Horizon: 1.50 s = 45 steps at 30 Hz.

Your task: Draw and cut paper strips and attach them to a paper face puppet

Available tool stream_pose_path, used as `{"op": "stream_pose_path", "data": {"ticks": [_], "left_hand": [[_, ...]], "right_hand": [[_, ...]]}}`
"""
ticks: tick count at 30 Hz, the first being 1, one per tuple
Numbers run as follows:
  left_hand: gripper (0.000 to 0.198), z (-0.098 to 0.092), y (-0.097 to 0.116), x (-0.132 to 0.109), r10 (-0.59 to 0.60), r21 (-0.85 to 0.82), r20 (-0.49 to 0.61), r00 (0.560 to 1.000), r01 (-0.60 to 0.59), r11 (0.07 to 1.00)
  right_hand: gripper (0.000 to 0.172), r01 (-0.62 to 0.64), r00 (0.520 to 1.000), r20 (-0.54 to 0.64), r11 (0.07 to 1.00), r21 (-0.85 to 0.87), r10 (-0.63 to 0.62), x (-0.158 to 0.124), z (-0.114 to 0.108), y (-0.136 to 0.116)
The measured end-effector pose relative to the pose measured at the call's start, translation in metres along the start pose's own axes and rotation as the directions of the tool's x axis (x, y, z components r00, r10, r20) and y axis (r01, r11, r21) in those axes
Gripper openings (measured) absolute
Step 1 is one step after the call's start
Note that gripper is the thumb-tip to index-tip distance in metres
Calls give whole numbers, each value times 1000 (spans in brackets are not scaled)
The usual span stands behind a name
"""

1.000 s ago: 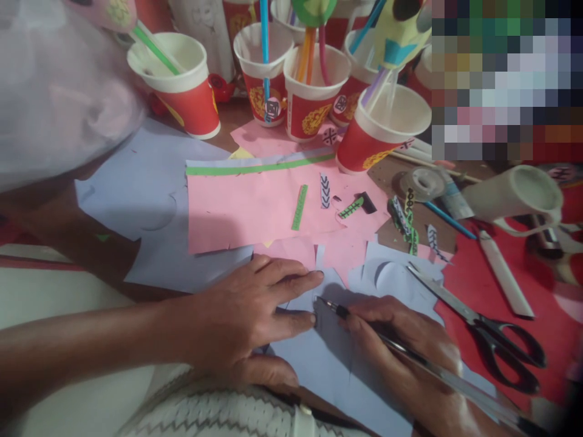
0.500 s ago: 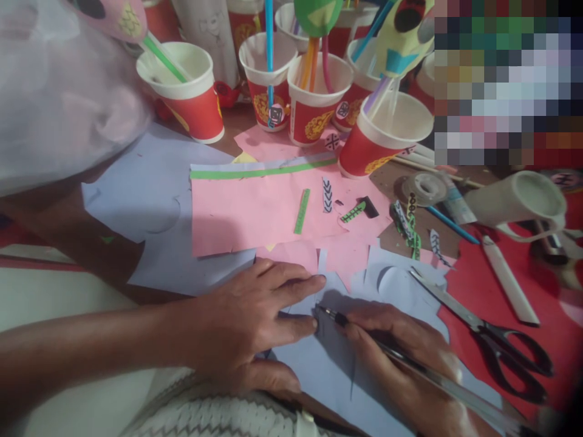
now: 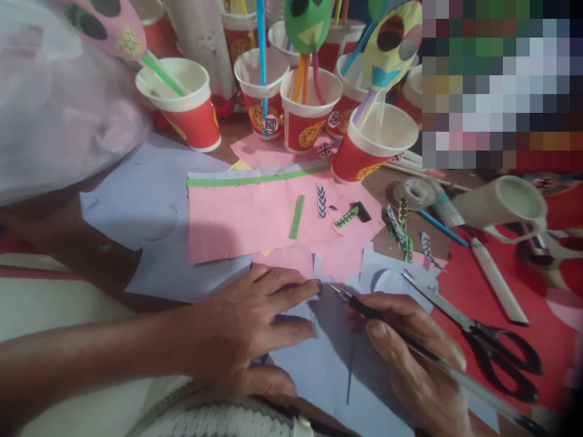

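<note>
Paper in blue, pink and red overlaps across the table (image 3: 380,182), and we look down at two bare hands near its front edge. Our left hand (image 3: 268,321) lies palm down with fingers slightly spread, resting on a sheet of blue paper (image 3: 305,371) and gripping nothing. Our right hand (image 3: 410,346) is closed around a pen (image 3: 364,308), its tip over that same sheet, just beside the left fingertips; we cannot tell whether it touches. A few small, faint pen marks (image 3: 313,317) show beside the left fingers, while much of the blue surface closer to the front edge looks unmarked, so we judge the drawing here only partly done. Other pieces seem finished: towards the middle of the table, a green patterned strip (image 3: 297,217) and a pale strip with dark chevrons (image 3: 321,201) lie on a pink sheet (image 3: 241,224), and a small heap of patterned strips (image 3: 401,237) sits further right. Scissors (image 3: 473,328) rest untouched to the right of our right hand. Towards the far edge stand red paper cups (image 3: 305,124), several with straws, some of these topped by decorated face shapes (image 3: 307,27) that look complete.
</note>
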<state>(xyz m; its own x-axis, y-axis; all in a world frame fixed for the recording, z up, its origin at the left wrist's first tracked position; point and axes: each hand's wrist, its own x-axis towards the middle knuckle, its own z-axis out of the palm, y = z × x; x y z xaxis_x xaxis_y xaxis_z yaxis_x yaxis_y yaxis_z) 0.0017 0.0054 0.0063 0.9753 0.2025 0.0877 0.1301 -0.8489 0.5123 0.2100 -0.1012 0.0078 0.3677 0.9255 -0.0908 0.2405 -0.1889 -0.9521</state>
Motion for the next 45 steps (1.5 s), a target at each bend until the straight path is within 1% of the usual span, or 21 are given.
{"op": "stream_pose_path", "data": {"ticks": [3, 6, 10, 12, 15, 19, 24, 28, 32, 34, 36, 40, 45], "left_hand": [[49, -1, 1, 1, -24, 6, -12, 1000, 24, 1000], [56, -1, 0, 1, -5, -3, -12, 1000, 5, 1000], [58, 0, -1, 0, -6, -19, -7, 1000, 6, 1000], [57, 1, -2, 0, -7, -21, -11, 1000, 6, 1000], [56, 1, -1, 0, -14, -24, -5, 1000, 14, 1000], [54, -1, -1, -1, -21, -37, 5, 1000, 21, 999], [53, 0, -1, 0, -40, -47, -32, 999, 39, 998], [54, 0, -1, 1, -42, -52, -67, 997, 39, 998], [54, -2, -1, 1, -55, -51, -35, 998, 53, 997], [54, -3, -1, 2, -57, -53, -11, 998, 56, 997], [54, -4, -2, 2, -59, -56, -2, 998, 59, 997], [52, -4, -2, 3, -59, -68, -27, 998, 57, 996], [49, -3, -3, 2, -63, -66, -27, 998, 61, 996]], "right_hand": [[14, 18, 1000, -8, 999, -32, -18, 0, 0, 0], [15, -11, 999, -36, 993, -116, 7, -1, 0, 1], [11, -74, 997, 2, 990, -118, 75, 0, -3, 0], [10, -81, 996, 12, 986, -146, 84, 0, -6, -1], [10, -39, 998, 30, 970, -242, 47, 2, -11, -4], [9, 18, 992, 127, 948, -316, 24, 7, -13, -10], [9, 106, 980, 193, 936, -337, -42, 18, -3, -17], [10, 143, 970, 234, 936, -322, -67, 21, 3, -16], [10, 255, 947, 288, 885, -390, -146, 22, 3, -11], [10, 304, 933, 304, 872, -383, -192, 23, 3, -10], [8, 317, 930, 301, 873, -371, -210, 23, 3, -9], [8, 285, 943, 282, 868, -407, -178, 23, 2, -9], [7, 348, 917, 326, 862, -369, -231, 25, 1, -7]]}}
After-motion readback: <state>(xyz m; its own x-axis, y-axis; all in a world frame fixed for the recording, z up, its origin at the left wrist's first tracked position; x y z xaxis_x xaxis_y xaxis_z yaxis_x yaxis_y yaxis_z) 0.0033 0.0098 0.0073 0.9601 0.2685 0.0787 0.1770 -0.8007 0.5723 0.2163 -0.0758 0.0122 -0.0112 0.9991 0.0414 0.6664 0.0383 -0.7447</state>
